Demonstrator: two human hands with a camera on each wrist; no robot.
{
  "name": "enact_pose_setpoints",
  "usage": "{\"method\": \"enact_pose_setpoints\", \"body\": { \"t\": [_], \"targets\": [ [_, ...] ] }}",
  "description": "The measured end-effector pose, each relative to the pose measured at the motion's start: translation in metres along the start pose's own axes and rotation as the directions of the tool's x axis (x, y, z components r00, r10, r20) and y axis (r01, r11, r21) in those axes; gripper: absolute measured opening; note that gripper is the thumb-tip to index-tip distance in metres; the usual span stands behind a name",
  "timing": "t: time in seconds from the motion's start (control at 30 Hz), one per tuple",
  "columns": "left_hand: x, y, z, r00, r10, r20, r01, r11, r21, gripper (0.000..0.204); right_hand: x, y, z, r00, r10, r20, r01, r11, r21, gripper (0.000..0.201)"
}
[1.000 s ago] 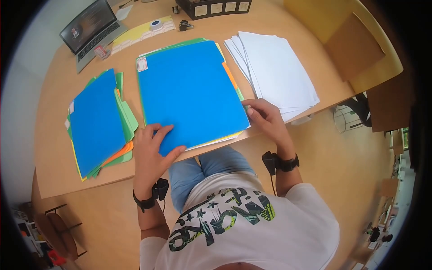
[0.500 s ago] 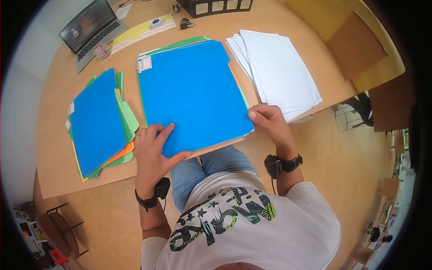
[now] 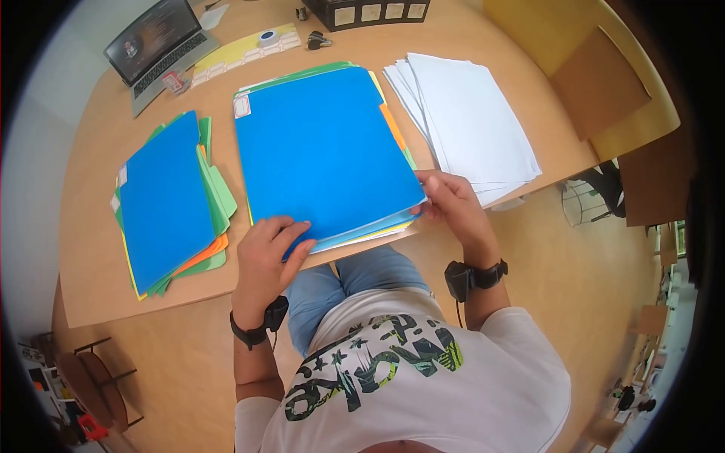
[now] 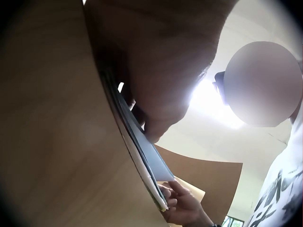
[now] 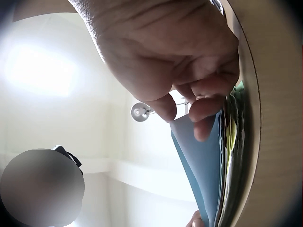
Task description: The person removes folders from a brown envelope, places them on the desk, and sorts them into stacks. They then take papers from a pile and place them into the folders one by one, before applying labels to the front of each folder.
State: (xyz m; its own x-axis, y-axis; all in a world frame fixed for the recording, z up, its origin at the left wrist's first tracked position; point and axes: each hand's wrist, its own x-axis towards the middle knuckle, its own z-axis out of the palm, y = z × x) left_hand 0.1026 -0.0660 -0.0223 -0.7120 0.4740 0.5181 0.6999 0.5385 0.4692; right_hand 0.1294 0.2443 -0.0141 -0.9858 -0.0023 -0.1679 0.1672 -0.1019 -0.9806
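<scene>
A blue folder (image 3: 325, 151) with a white label at its upper left tops the middle stack on the table. My right hand (image 3: 455, 204) pinches its lower right corner, which is raised off the sheets beneath; the right wrist view shows the lifted blue sheet (image 5: 199, 156) between thumb and fingers. My left hand (image 3: 270, 253) rests with its fingertips on the folder's lower left corner, thumb along the near edge. Under the raised corner show another blue layer, yellow and white edges. Orange and green tabs stick out at the right side.
Left of the middle lies a second pile with a blue folder (image 3: 166, 204) on top. White papers (image 3: 476, 121) are stacked to the right. Farther back are a laptop (image 3: 155, 45), a label sheet (image 3: 245, 57), a tape roll (image 3: 268, 36), a black clip (image 3: 319, 41) and a dark box (image 3: 366, 13).
The top blue folder has shifted back into line with the stack, and its near right corner is now lifted in my right hand. My left hand has moved slightly right.
</scene>
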Motion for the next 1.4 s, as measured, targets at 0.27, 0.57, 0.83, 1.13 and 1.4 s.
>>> {"method": "enact_pose_setpoints", "body": {
  "t": [0.27,0.57,0.83,1.13,1.4],
  "targets": [
    [0.003,-0.001,-0.003,0.995,-0.077,0.055,0.083,0.991,-0.103,0.016,-0.001,0.003,-0.003,0.998,-0.046,0.053,0.047,0.999,-0.021,0.044],
    [-0.003,-0.004,0.008,0.999,0.011,-0.043,-0.011,1.0,0.002,0.014,0.001,0.007,-0.002,0.996,-0.064,0.062,0.067,0.996,-0.062,0.045],
    [0.0,0.016,0.004,0.999,0.012,-0.041,-0.007,0.992,0.129,0.03,0.01,0.014,0.013,0.981,-0.192,0.014,0.191,0.968,-0.164,0.038],
    [-0.017,0.003,0.015,0.872,-0.231,-0.432,0.226,0.972,-0.064,0.013,0.01,0.019,0.024,0.977,-0.188,-0.102,0.157,0.953,-0.258,0.016],
    [0.0,0.018,0.006,0.982,-0.092,-0.164,0.129,0.964,0.231,0.037,0.008,0.017,0.026,0.958,-0.261,-0.117,0.215,0.928,-0.305,0.021]
  ]
}}
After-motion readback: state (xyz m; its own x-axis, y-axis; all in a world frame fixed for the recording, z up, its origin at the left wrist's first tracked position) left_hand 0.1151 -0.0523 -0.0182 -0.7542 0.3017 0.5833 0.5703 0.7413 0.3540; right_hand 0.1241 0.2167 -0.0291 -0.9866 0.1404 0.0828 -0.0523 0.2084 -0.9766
